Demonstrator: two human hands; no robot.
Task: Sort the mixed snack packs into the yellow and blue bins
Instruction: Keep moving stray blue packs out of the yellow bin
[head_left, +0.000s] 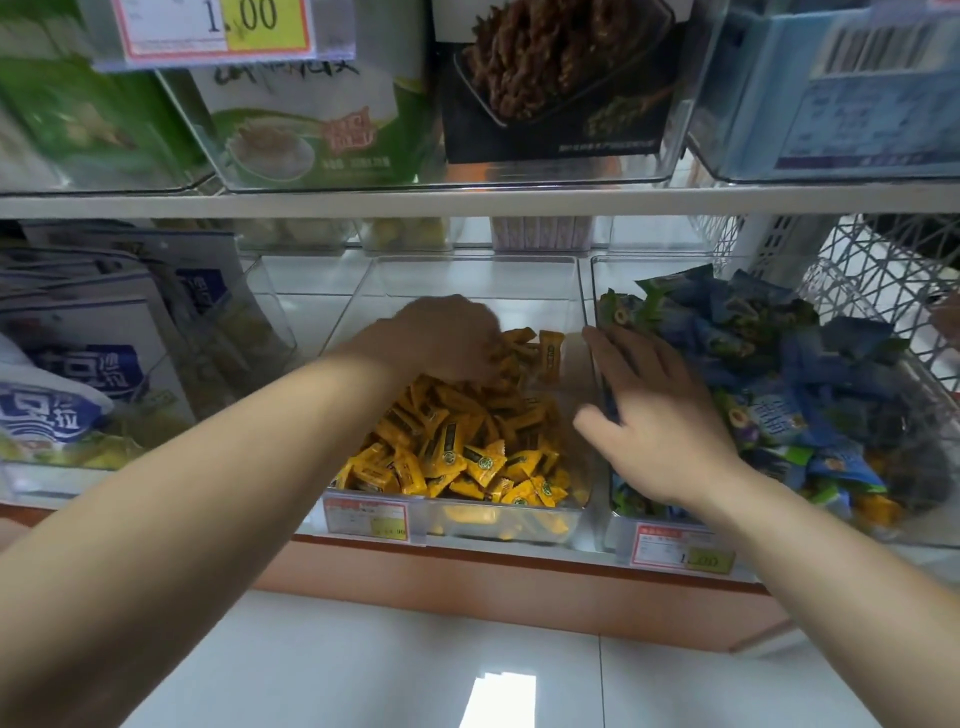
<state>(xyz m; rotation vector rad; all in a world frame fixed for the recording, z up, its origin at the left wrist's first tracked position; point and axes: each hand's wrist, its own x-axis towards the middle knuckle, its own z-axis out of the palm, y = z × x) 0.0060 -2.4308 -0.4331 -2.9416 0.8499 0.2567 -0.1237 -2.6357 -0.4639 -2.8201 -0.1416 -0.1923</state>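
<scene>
Left grip (441, 338): fingers curled down into the yellow packs (467, 452) at the rear of the yellow bin (519, 525) — blurred, so a hold cannot be confirmed. Right grip (660, 415): holding nothing, fingers straight — laid over the left rim of the blue bin (883, 525), beside the blue packs (779, 364).

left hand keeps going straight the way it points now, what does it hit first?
The yellow snack packs heaped in the middle clear bin. The left hand points away and to the right, fingers curled down onto the heap's rear; they seem to touch it, though depth is unclear.
</scene>
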